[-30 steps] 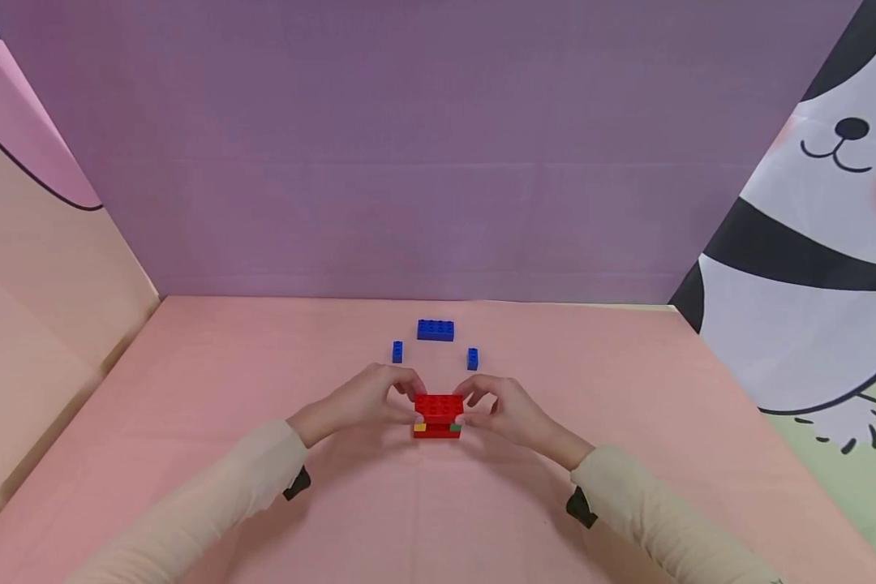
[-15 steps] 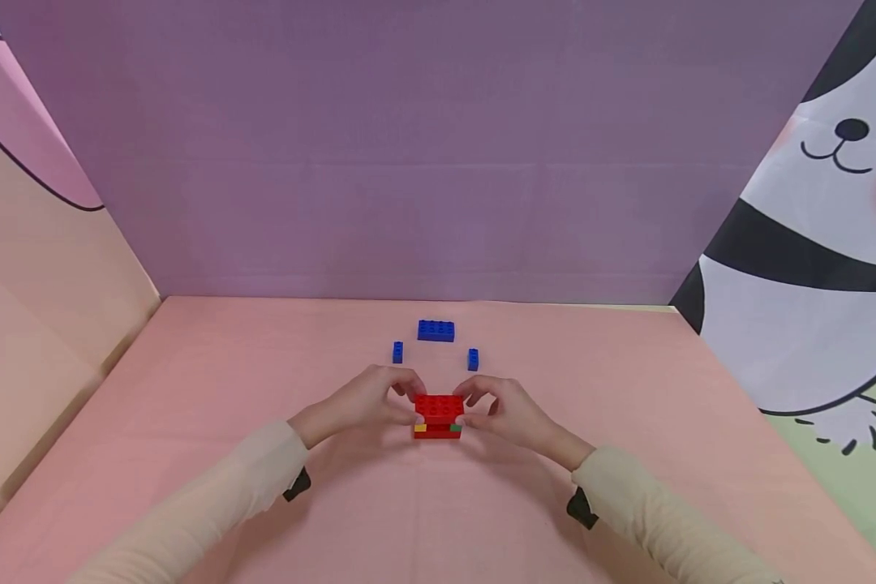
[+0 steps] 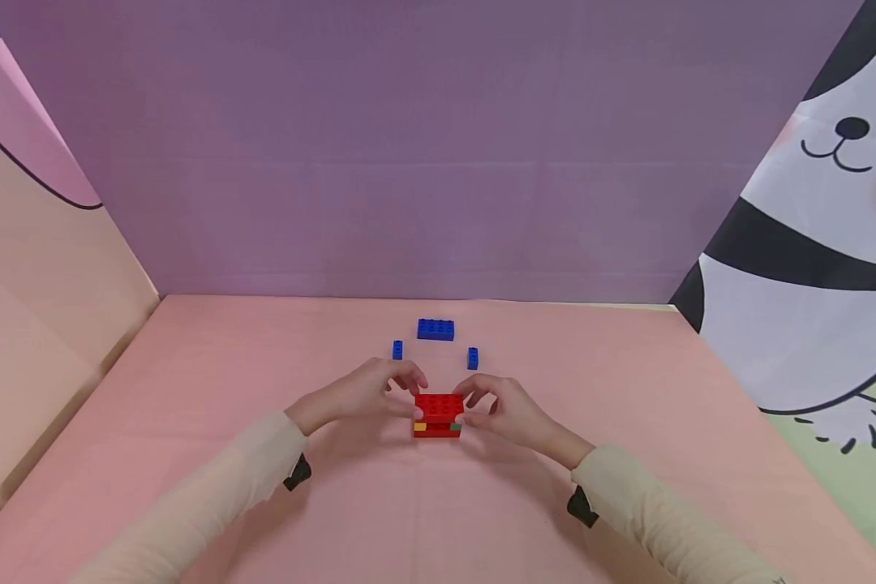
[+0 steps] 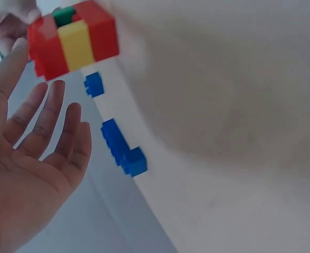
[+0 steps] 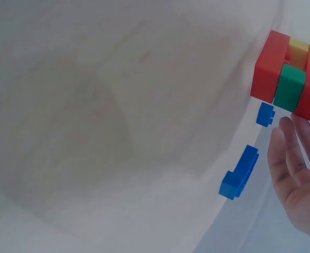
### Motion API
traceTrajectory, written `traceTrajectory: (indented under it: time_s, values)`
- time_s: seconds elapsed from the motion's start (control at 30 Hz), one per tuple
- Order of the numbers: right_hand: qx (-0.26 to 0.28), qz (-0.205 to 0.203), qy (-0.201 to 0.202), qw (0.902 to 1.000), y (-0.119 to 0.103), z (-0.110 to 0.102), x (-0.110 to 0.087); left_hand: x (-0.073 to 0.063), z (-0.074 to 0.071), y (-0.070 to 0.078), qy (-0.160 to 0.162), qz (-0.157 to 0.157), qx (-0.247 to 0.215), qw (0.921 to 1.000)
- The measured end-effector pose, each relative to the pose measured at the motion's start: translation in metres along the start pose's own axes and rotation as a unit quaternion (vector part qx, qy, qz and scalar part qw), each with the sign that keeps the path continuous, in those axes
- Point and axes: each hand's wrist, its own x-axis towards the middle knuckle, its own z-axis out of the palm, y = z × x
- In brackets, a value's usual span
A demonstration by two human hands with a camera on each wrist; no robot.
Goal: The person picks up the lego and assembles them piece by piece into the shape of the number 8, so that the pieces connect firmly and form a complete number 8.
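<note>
A small stack of toy building bricks stands on the pink tabletop in front of me. Its top is a studded red brick (image 3: 440, 405), and another red brick (image 3: 436, 434) forms the base. Between them sit a yellow brick (image 4: 77, 46) at the left and a green brick (image 5: 289, 87) at the right. My left hand (image 3: 368, 393) is at the stack's left side, fingers spread and off the bricks, thumb against or very near the top brick's corner. On the right side, my right hand (image 3: 507, 412) holds the top brick's edge between thumb and index finger.
Beyond the stack lie a long blue brick (image 3: 435, 329) and two small ones, a left blue brick (image 3: 397, 349) and a right blue brick (image 3: 472, 358). A purple backdrop (image 3: 423, 162) rises behind the table.
My left hand has lifted slightly up and away, its fingers coming off the top red brick. The right hand and the stack have stayed in place.
</note>
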Motion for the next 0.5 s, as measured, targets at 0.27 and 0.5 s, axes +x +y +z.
traceTrajectory:
  time_s: [0.27,0.5]
  values:
    - [-0.005,-0.001,0.0,1.0,0.0,0.0,0.0,0.01,-0.021,0.001,0.033,0.022,0.02,0.999]
    - [0.0,-0.002,-0.003,1.0,0.001,0.0,0.0,0.02,-0.031,-0.007,0.077,0.011,0.042,0.9961]
